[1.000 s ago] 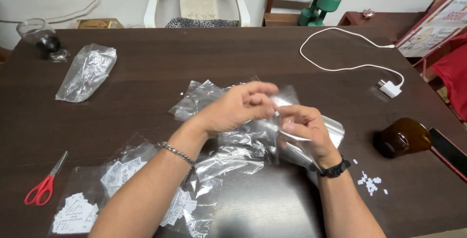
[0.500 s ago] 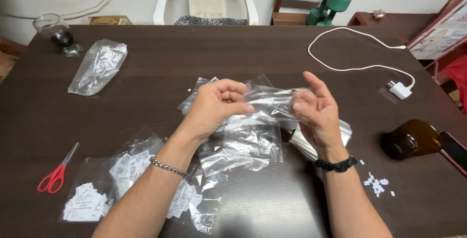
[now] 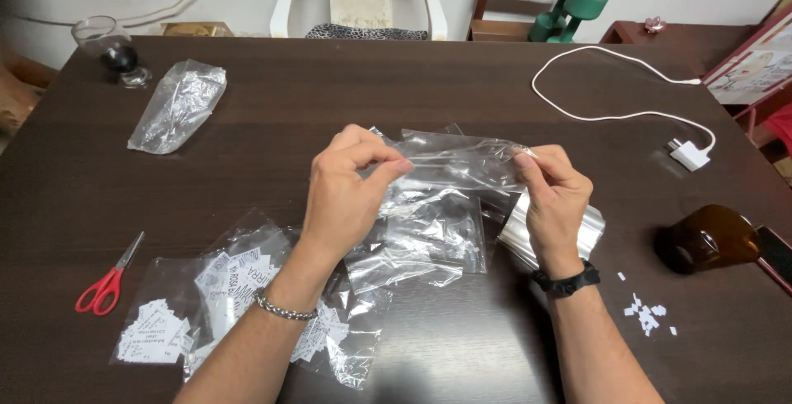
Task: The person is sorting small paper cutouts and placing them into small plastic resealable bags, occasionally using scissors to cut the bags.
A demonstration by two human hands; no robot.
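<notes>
Plastic bag [image 3: 462, 160] horizontal, long axis left-right, pinched between both hands.

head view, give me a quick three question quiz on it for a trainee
1. What do both hands hold up?
2. True or false: the scissors lie by the right hand.
3. Which is nearest the plug: glass, brown jar or dumbbells?

Key
1. A clear plastic bag, pinched between left hand and right hand.
2. False: the scissors lie far on the left side.
3. The brown jar, near the plug.
</notes>
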